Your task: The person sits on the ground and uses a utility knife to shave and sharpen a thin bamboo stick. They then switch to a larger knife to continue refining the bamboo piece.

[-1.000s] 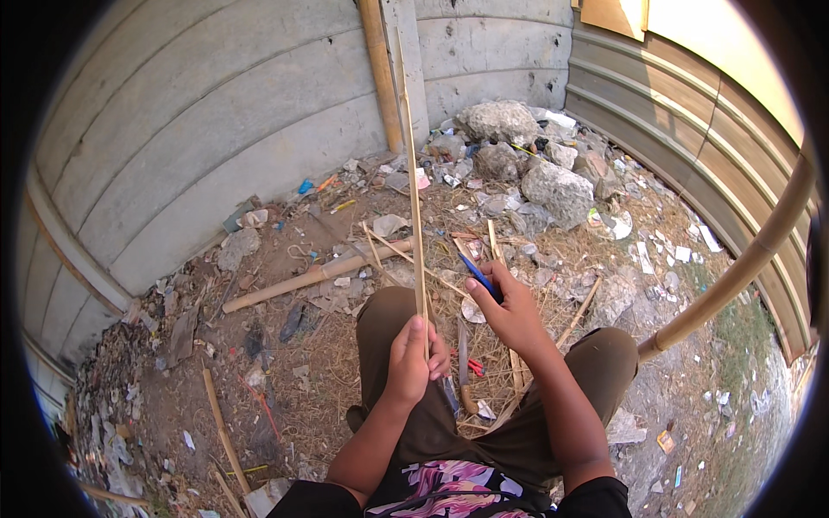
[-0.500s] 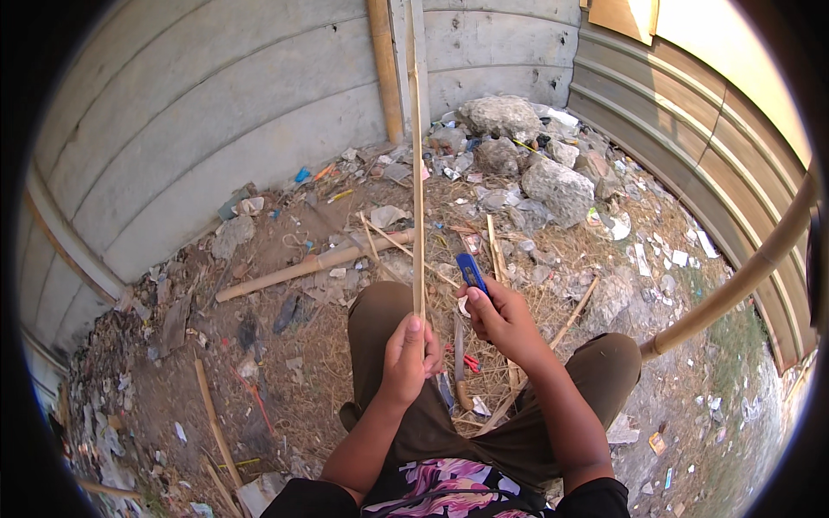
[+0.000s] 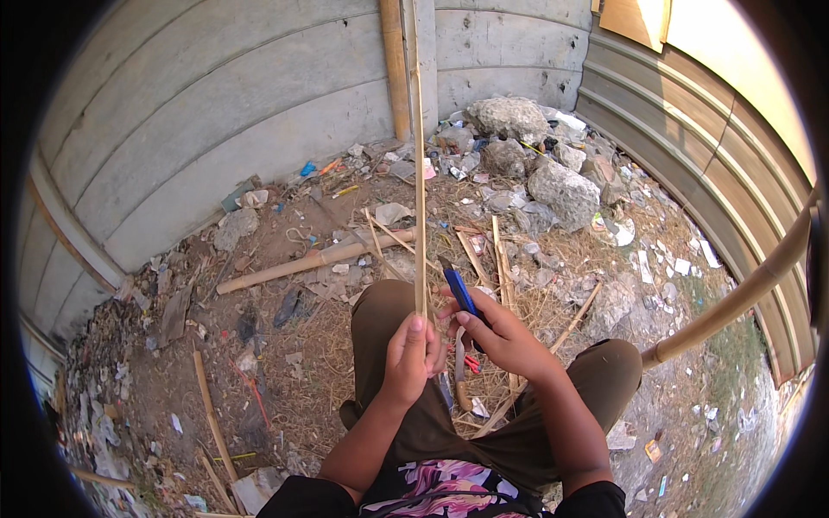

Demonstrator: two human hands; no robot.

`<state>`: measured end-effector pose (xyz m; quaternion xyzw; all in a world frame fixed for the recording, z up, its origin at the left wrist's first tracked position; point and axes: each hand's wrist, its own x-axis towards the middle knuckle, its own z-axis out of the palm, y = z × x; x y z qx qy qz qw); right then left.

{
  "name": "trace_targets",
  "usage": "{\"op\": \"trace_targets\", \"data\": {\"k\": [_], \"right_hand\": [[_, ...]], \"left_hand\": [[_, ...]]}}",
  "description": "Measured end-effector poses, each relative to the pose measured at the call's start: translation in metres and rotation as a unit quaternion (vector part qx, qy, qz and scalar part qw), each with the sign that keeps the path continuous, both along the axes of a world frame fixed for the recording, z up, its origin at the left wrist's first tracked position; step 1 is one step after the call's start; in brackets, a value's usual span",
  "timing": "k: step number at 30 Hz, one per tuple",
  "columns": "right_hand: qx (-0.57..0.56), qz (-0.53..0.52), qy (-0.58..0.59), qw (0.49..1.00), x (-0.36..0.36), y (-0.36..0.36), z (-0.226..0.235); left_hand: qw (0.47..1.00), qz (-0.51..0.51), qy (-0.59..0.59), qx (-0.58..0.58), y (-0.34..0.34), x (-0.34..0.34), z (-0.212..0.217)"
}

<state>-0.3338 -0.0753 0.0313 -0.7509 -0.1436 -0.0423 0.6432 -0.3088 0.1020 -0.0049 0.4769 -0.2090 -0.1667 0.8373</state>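
Note:
A long, thin bamboo strip (image 3: pixel 420 190) stands upright in front of me, its top reaching past the upper edge of the view. My left hand (image 3: pixel 413 356) is wrapped round its lower part, thumb on top. Just to the right, my right hand (image 3: pixel 494 335) grips a blue utility knife (image 3: pixel 459 293), the dark blade tip pointing up and away near the strip. The blade looks apart from the strip. Between my knees a wooden-handled knife (image 3: pixel 464 388) lies on the ground beside a red-handled tool (image 3: pixel 472 363), both partly hidden by my right hand.
A thick bamboo pole (image 3: pixel 730 298) slants in from the right, by my right knee. Another bamboo pole (image 3: pixel 311 262) lies on the littered ground ahead, with split strips (image 3: pixel 503 263) nearby. Rocks (image 3: pixel 563 194) are piled before the concrete wall (image 3: pixel 233 78); a ribbed metal fence (image 3: pixel 682 129) stands at right.
My right hand has turned the utility knife and moved slightly left and down, closer to the strip. The blade tip now shows. My left hand keeps its hold on the strip.

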Motion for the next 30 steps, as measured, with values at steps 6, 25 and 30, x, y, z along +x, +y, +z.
{"op": "trace_targets", "data": {"k": [6,25,30], "right_hand": [[0.055,0.003,0.172,0.984,-0.003,-0.005,0.016],[0.146,0.026,0.111,0.983,-0.017,-0.002,0.031],[0.151,0.060,0.090,0.983,-0.022,-0.001,0.031]], "left_hand": [[1.000,0.004,0.009,0.004,0.001,0.001,-0.001],[1.000,0.008,-0.005,0.006,0.001,0.001,-0.003],[1.000,-0.005,-0.001,-0.010,0.003,0.001,-0.002]]}}
